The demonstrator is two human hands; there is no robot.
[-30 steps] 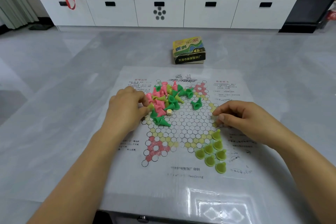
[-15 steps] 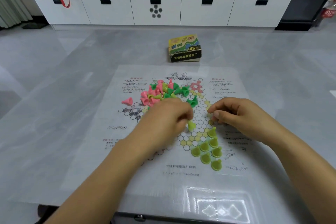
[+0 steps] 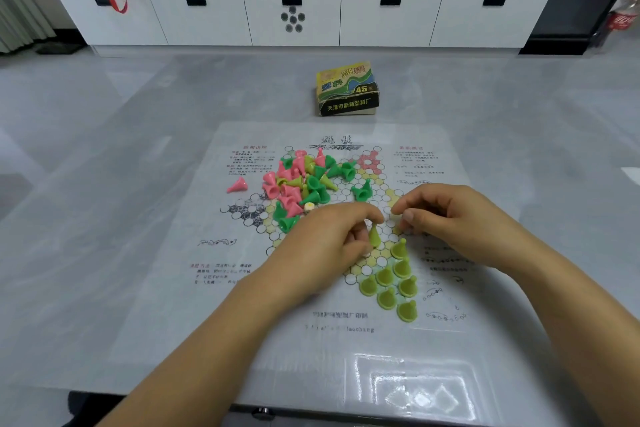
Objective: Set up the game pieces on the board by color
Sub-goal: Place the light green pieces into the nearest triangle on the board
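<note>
A paper game board (image 3: 242, 288) printed with a star of circles lies on the grey table. A mixed pile of pink, dark green and yellow-green cone pieces (image 3: 304, 180) sits on its upper left part. Several yellow-green pieces (image 3: 391, 284) stand in the lower right star point. My left hand (image 3: 332, 239) pinches one yellow-green piece (image 3: 374, 236) by its tip, just above the board near those set pieces. My right hand (image 3: 450, 218) rests on the board beside it with fingers curled; nothing shows in its grip.
One pink piece (image 3: 238, 185) lies apart, left of the pile. A dark green pair (image 3: 362, 191) lies right of the pile. The game's cardboard box (image 3: 346, 90) stands beyond the board. A white cabinet (image 3: 294, 17) with clutter runs along the far wall.
My left hand left the pile and came right and toward me, carrying a yellow-green piece to the lower right star point. My right hand barely moved.
</note>
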